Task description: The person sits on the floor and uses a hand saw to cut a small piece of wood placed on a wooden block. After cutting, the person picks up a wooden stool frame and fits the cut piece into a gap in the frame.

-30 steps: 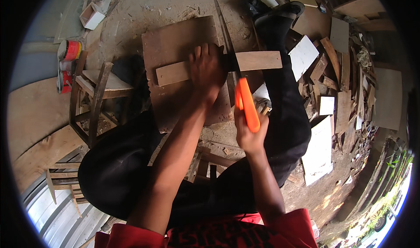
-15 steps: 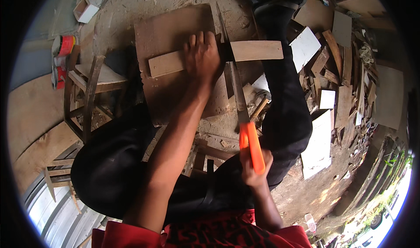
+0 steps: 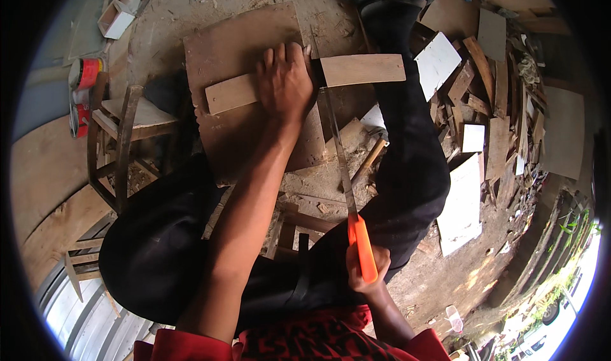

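A pale, flat strip of wood (image 3: 366, 68) lies crosswise over a brown board (image 3: 245, 33), its right end sticking out past the board's edge. My left hand (image 3: 284, 81) is closed over the strip near its middle, pressing it down. In my right hand (image 3: 369, 273) is the orange handle of a handsaw (image 3: 359, 240). The saw's long, thin blade runs up and away to the strip, crossing it just right of my left hand. A dark shadow falls on the wood there, so the depth of any cut cannot be made out.
Wooden offcuts (image 3: 498, 148) and white panels (image 3: 461, 202) litter the ground at the right. A wooden stick or tool handle (image 3: 369, 164) lies beside my right leg. At the left stand a small wooden stool (image 3: 124, 138) and red cans (image 3: 79, 119). An open white box (image 3: 116, 20) sits far left.
My right hand has drawn the saw back toward me, so less blade extends beyond the strip. My left hand stays on the wood. The whole view has shifted slightly.
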The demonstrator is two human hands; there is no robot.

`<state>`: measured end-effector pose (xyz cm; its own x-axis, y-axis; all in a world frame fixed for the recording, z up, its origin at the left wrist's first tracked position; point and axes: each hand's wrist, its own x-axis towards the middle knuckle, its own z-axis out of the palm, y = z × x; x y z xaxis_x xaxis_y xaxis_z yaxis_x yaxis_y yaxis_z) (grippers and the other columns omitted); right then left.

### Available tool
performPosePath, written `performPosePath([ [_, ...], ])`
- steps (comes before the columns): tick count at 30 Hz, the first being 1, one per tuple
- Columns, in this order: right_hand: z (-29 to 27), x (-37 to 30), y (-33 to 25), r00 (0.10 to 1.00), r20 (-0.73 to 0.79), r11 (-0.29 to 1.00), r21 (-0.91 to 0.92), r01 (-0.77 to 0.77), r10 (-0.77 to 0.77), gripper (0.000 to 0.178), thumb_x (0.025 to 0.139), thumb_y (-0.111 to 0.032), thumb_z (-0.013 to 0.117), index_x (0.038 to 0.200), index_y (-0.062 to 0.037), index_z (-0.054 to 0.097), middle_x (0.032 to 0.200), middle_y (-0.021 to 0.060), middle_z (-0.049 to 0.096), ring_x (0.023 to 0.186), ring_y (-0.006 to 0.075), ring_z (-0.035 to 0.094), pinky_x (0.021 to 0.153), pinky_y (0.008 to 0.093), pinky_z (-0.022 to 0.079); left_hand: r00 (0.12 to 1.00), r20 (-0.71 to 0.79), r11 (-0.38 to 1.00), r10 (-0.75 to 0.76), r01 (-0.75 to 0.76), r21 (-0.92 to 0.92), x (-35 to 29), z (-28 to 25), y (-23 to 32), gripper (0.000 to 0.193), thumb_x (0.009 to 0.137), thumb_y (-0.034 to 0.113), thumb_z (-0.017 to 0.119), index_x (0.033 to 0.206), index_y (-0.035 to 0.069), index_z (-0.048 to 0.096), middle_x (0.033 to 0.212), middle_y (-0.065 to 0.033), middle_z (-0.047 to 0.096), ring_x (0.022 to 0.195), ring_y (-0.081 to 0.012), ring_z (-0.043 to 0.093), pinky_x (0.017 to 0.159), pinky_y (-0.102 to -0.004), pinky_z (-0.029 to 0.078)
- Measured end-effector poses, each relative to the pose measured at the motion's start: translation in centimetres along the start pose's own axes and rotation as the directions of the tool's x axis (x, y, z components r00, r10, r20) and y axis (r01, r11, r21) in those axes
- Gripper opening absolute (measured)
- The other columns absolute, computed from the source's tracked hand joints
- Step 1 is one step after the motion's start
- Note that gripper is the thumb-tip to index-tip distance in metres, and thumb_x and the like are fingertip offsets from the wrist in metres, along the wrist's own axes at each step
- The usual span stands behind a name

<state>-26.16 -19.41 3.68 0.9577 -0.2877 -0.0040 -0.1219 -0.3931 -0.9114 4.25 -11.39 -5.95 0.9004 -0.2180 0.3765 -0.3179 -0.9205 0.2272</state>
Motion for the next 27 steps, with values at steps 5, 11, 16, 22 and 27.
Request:
performPosePath([
  [5,3.9,13.0,0.5,0.986,-0.063,0.970,0.200,-0.137,0.153,0.015,0.083,-0.005,0.067,0.072,0.0012,0.059,0.053,0.0072,0.052,0.045,0.0091,0.048,0.045,0.0281,0.039,0.995,-0.085,0.997,0.044,-0.050,-0.059,0.4,-0.6,0.3,0.015,0.086,0.017,0.061,0.095,0.006,0.059,0.098,-0.0123,0.060,0.098,-0.0299,0.056,0.084,-0.0456,0.044],
  [11,4.1,11.3,0.1,0.991,-0.013,0.972,0.198,-0.129,0.135,0.014,0.083,-0.005,0.064,0.073,0.0018,0.059,0.054,0.0068,0.053,0.048,0.0091,0.050,0.047,0.0294,0.042,0.998,0.066,1.000,0.010,-0.009,-0.014,0.6,-0.4,-0.4,0.016,0.088,0.020,0.059,0.095,0.006,0.060,0.100,-0.0124,0.061,0.100,-0.0299,0.057,0.083,-0.0452,0.044],
  [16,-0.3,-2.6,0.0,1.000,-0.017,0.999,-0.035,-0.023,0.022,0.019,0.076,0.001,0.066,0.064,-0.0052,0.052,0.050,0.0079,0.043,0.037,0.0271,0.044,0.039,0.0345,0.034,1.000,-0.014,1.000,-0.003,0.003,-0.005,0.6,-0.2,0.1,0.021,0.095,0.025,0.054,0.089,0.006,0.059,0.091,-0.0113,0.062,0.091,-0.0297,0.059,0.078,-0.0446,0.045],
  [22,2.5,8.6,-0.3,0.982,-0.059,0.969,0.180,-0.166,0.179,0.029,0.085,-0.007,0.065,0.061,-0.0009,0.050,0.049,0.0041,0.045,0.043,0.0088,0.041,0.042,0.0305,0.035,1.000,-0.005,0.999,0.031,-0.031,-0.022,0.2,-0.3,0.0,0.014,0.088,0.018,0.060,0.092,0.005,0.059,0.096,-0.0120,0.061,0.096,-0.0300,0.057,0.083,-0.0441,0.045],
  [27,3.7,14.5,-1.7,0.968,-0.040,0.947,0.218,-0.235,0.249,0.020,0.084,-0.009,0.066,0.071,0.0042,0.060,0.055,0.0071,0.056,0.050,0.0082,0.051,0.049,0.0297,0.043,0.999,0.037,0.998,0.012,-0.010,-0.064,1.4,-0.5,0.2,0.013,0.083,0.013,0.059,0.094,0.005,0.059,0.099,-0.0124,0.061,0.100,-0.0305,0.057,0.086,-0.0444,0.045],
])
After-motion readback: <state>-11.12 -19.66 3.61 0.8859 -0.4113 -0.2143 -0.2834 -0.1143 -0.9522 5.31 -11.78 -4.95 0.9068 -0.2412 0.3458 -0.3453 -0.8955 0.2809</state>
